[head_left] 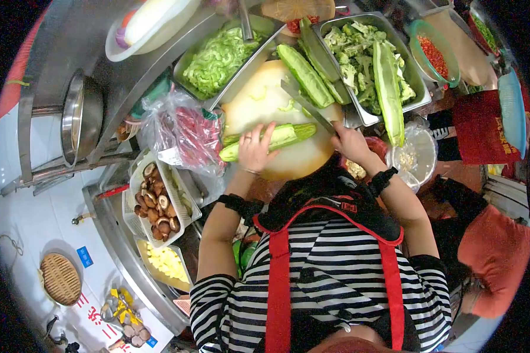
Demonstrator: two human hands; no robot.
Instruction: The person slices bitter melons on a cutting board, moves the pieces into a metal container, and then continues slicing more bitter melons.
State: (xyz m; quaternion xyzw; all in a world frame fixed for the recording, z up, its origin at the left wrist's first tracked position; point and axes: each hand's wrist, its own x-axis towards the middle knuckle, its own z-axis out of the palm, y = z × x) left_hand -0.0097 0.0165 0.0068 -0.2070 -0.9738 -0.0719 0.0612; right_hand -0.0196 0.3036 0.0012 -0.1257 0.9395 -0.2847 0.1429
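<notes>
On a round cutting board [303, 162], my left hand [257, 148] presses down on green gourd halves [285, 135] lying side by side. My right hand [348, 143] grips the handle of a knife [306, 105], whose blade points up and to the left over the board, just above the gourd. More halved gourd [305, 75] lies at the board's upper right edge. Small green scraps are on the board. A metal tray of sliced green vegetable [218, 62] stands at the board's upper left.
A metal tray holds broccoli [362, 65] with a long gourd half [387, 91] across it. Around the board are bagged red vegetables [185, 126], a basket of mushrooms [157, 203], chopped red pepper [433, 57] and a clear-lined bin [415, 156]. Another person's orange sleeve [494, 253] is at right.
</notes>
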